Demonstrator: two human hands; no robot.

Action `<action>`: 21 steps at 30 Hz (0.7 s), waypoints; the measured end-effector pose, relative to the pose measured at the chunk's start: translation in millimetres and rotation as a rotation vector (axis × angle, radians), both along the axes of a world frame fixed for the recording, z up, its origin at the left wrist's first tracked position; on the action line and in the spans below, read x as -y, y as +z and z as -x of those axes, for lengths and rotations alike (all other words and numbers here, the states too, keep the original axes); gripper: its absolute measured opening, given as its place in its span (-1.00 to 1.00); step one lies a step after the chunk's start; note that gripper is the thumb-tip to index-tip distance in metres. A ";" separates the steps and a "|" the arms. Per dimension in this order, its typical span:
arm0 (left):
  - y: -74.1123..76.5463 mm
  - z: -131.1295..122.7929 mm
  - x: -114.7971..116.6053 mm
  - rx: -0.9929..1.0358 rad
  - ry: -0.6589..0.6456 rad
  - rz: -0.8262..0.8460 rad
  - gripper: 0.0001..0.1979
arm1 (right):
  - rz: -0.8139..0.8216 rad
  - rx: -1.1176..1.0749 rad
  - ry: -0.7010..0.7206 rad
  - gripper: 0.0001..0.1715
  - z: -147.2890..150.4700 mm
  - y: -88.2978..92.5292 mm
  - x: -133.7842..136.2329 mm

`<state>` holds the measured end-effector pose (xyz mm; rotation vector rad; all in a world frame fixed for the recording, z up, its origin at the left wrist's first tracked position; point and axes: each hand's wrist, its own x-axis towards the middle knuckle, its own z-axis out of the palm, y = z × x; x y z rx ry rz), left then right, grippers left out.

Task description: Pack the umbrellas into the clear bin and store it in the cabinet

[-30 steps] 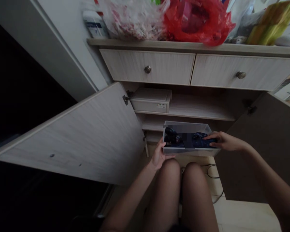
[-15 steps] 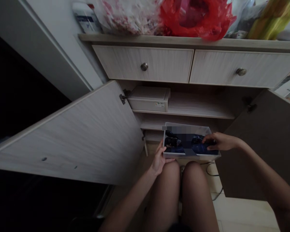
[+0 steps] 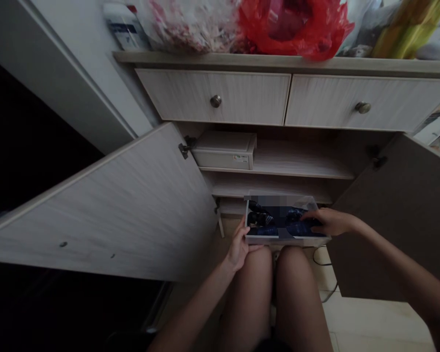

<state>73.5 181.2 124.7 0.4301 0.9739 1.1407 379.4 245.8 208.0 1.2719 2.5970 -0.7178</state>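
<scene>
A clear plastic bin [image 3: 297, 241] rests at my knees, in front of the open cabinet. Dark blue and black bundles [image 3: 297, 228] that look like folded cloth fill it; a blurred patch covers part of them. My left hand [image 3: 237, 248] grips the bin's left end, thumb on the rim and fingers underneath. Over the right end reaches my right hand [image 3: 328, 221], its thumb and fingers apart against the dark blue contents. The fingertips are partly lost in the dark, and nothing is seen lifted in them.
Cabinet doors stand open at the left [image 3: 132, 205] and right [image 3: 396, 220]. A lidded white storage box [image 3: 220, 154] sits on the upper shelf [image 3: 300, 156]. Above are two closed drawers; a red plastic bag [image 3: 297, 34] and a white bottle [image 3: 122, 27] stand on the top.
The bin has sunk slightly toward my knees, both hands moving with it. My right hand's fingers have shifted a little left and down among the dark contents.
</scene>
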 end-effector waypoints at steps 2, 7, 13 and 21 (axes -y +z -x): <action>-2.3 -1.2 0.8 0.021 -0.016 0.013 -0.37 | -0.064 0.071 -0.028 -0.46 1.6 2.7 2.9; -7.4 -1.0 3.2 0.018 0.022 0.015 -0.41 | -0.082 0.107 -0.040 -0.45 7.7 1.1 12.6; -7.3 0.9 4.7 -0.003 0.011 0.030 -0.44 | 0.016 -0.005 -0.002 -0.47 4.6 -7.7 5.0; -15.0 7.1 3.0 0.006 -0.033 -0.025 -0.33 | -0.141 0.228 -0.102 -0.45 23.9 -14.5 14.7</action>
